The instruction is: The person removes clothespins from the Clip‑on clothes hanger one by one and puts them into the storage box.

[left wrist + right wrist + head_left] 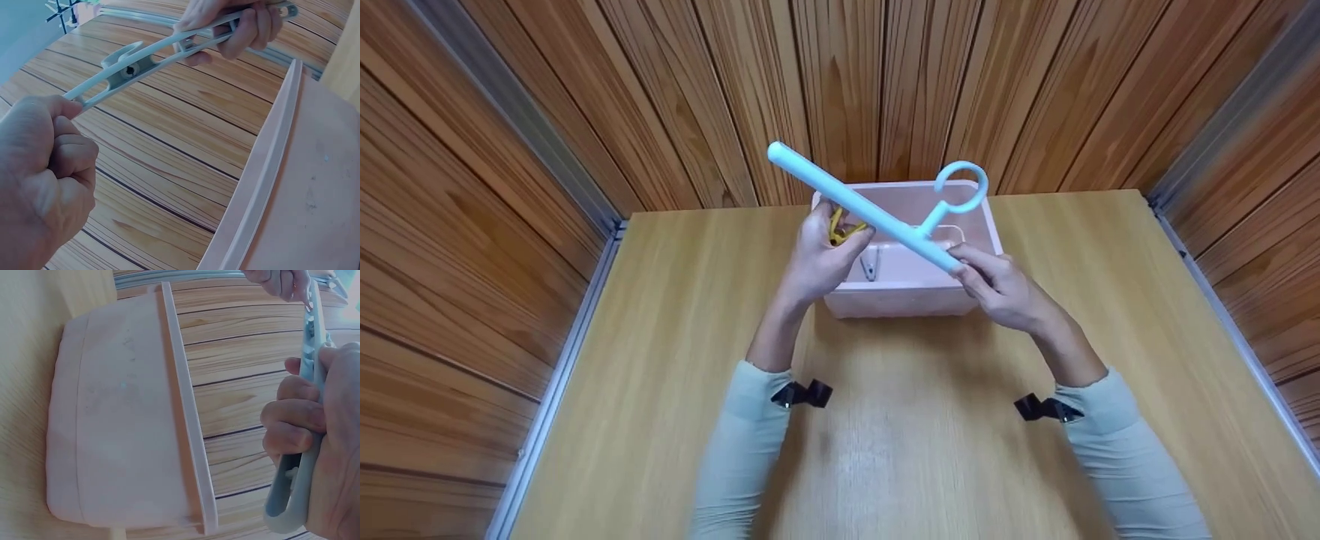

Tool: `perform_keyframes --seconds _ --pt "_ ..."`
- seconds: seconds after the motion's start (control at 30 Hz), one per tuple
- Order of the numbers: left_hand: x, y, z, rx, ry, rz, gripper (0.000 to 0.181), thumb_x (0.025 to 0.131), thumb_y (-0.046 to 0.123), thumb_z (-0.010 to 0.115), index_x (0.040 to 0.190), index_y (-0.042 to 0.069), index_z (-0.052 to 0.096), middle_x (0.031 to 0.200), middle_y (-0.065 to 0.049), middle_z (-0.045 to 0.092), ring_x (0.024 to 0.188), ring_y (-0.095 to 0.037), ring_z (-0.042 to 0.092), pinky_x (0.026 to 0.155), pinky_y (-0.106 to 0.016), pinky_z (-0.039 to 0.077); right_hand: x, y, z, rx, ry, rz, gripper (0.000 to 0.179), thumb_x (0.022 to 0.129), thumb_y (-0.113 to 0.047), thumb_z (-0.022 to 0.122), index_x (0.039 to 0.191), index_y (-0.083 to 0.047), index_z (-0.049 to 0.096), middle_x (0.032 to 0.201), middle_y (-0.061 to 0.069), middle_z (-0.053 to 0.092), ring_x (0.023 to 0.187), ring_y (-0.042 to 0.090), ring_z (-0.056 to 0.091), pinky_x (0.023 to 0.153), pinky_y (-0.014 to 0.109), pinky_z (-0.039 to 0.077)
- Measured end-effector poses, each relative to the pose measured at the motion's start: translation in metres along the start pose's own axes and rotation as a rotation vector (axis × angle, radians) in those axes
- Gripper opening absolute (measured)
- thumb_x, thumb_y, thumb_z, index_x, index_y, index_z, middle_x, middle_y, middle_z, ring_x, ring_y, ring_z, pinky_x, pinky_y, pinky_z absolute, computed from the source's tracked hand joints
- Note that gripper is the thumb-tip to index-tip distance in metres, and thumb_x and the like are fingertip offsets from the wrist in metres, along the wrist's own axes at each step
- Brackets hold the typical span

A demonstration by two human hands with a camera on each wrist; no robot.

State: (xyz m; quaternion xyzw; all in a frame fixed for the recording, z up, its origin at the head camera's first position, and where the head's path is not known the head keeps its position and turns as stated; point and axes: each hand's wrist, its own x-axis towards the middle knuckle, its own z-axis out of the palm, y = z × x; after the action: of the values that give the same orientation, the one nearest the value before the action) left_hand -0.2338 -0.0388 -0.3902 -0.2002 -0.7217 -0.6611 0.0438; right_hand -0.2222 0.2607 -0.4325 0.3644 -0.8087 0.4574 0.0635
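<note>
A light blue clothes hanger [877, 218] with a round hook [981, 187] slants above the bin, its left end higher in the picture. My right hand [1005, 294] grips it near its lower right end. In the right wrist view, the fingers [292, 413] curl round the hanger [298, 495]. My left hand [825, 259] pinches a small yellow clip [838, 229] between thumb and fingers, close to the hanger's bar. The left wrist view shows the left thumb [62, 105] against the hanger [157, 59]; the clip is hidden there.
Behind the hands a pale pink bin [900, 301] stands on the wooden table [675, 337]. Inside it are white pieces, one clip-shaped [871, 264]. Wood-panelled walls [840, 90] rise at the back and sides, with metal rails [562, 367] along the table's edges.
</note>
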Motion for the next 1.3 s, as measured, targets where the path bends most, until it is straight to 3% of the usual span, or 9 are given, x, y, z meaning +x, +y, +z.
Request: perform_keyframes --seconds 0.17,0.27,0.37,0.47,0.53,0.7,0.83,0.97,1.3 --pt "-0.001 0.002 -0.001 0.037 -0.004 -0.014 0.043 0.108 0.003 0.069 0.145 -0.007 0.050 0.122 -0.016 0.060 0.088 -0.017 0.061 0.072 -0.024 0.052 0.002 -0.002 -0.008 0.035 -0.041 0.014 0.020 0.110 0.011 0.052 0.122 0.005 0.067 0.073 0.005 0.049 0.067 0.000 0.043 0.058 0.020 0.038" --pt "-0.002 0.001 0.002 0.078 0.034 -0.005 0.047 0.107 0.004 0.072 0.149 -0.006 0.051 0.133 -0.018 0.064 0.106 -0.015 0.066 0.094 -0.027 0.062 0.002 -0.002 -0.009 0.072 -0.056 0.036 0.020 0.111 0.011 0.051 0.122 0.006 0.067 0.072 0.005 0.048 0.066 0.000 0.043 0.058 0.021 0.038" --pt "-0.002 -0.003 0.008 0.101 0.093 0.000 0.046 0.107 0.004 0.073 0.147 -0.005 0.053 0.124 -0.015 0.065 0.106 -0.014 0.064 0.096 -0.027 0.060 0.000 -0.001 -0.008 0.106 -0.063 0.071 0.019 0.112 0.010 0.049 0.120 0.006 0.066 0.072 0.004 0.047 0.066 0.000 0.043 0.058 0.021 0.038" --pt "-0.001 -0.005 0.014 0.096 0.143 0.002 0.042 0.107 0.004 0.073 0.143 -0.005 0.053 0.106 -0.009 0.058 0.087 -0.016 0.056 0.075 -0.025 0.049 0.000 0.001 -0.006 0.117 -0.061 0.092 0.018 0.113 0.007 0.049 0.120 0.006 0.066 0.073 0.004 0.047 0.067 0.001 0.044 0.059 0.021 0.038" --pt "0.000 -0.005 0.015 0.079 0.155 -0.016 0.042 0.107 0.004 0.073 0.143 -0.003 0.053 0.107 -0.008 0.057 0.088 -0.016 0.055 0.073 -0.025 0.046 -0.001 0.002 -0.006 0.111 -0.062 0.093 0.019 0.114 0.007 0.049 0.122 0.006 0.066 0.074 0.004 0.048 0.068 0.001 0.044 0.059 0.021 0.038" --pt "0.001 -0.004 0.010 0.041 0.080 -0.096 0.046 0.108 0.006 0.073 0.148 -0.003 0.052 0.136 -0.016 0.061 0.117 -0.015 0.058 0.099 -0.028 0.052 -0.003 0.003 -0.011 0.088 -0.076 0.080 0.022 0.112 0.009 0.050 0.126 0.007 0.067 0.072 0.005 0.048 0.065 0.001 0.043 0.057 0.021 0.039" --pt "-0.001 -0.003 0.006 0.034 0.026 -0.117 0.052 0.109 0.006 0.071 0.153 -0.006 0.048 0.142 -0.020 0.058 0.115 -0.020 0.060 0.095 -0.029 0.054 -0.003 0.003 -0.016 0.092 -0.102 0.098 0.021 0.113 0.008 0.051 0.123 0.005 0.068 0.072 0.001 0.047 0.063 0.000 0.042 0.055 0.022 0.037" --pt "-0.003 -0.006 0.005 0.031 0.022 -0.116 0.060 0.109 0.005 0.072 0.160 -0.006 0.043 0.158 -0.019 0.054 0.129 -0.023 0.061 0.103 -0.030 0.057 -0.002 0.003 -0.020 0.121 -0.139 0.125 0.020 0.114 0.006 0.049 0.122 0.004 0.068 0.073 -0.001 0.046 0.063 0.002 0.041 0.055 0.024 0.037" --pt "-0.006 -0.008 0.004 -0.033 -0.021 -0.102 0.062 0.109 0.005 0.071 0.162 -0.005 0.040 0.157 -0.020 0.054 0.140 -0.023 0.057 0.113 -0.033 0.055 -0.002 0.005 -0.025 0.081 -0.137 0.102 0.022 0.113 0.007 0.050 0.121 0.004 0.070 0.073 -0.002 0.047 0.063 0.000 0.041 0.054 0.023 0.037"
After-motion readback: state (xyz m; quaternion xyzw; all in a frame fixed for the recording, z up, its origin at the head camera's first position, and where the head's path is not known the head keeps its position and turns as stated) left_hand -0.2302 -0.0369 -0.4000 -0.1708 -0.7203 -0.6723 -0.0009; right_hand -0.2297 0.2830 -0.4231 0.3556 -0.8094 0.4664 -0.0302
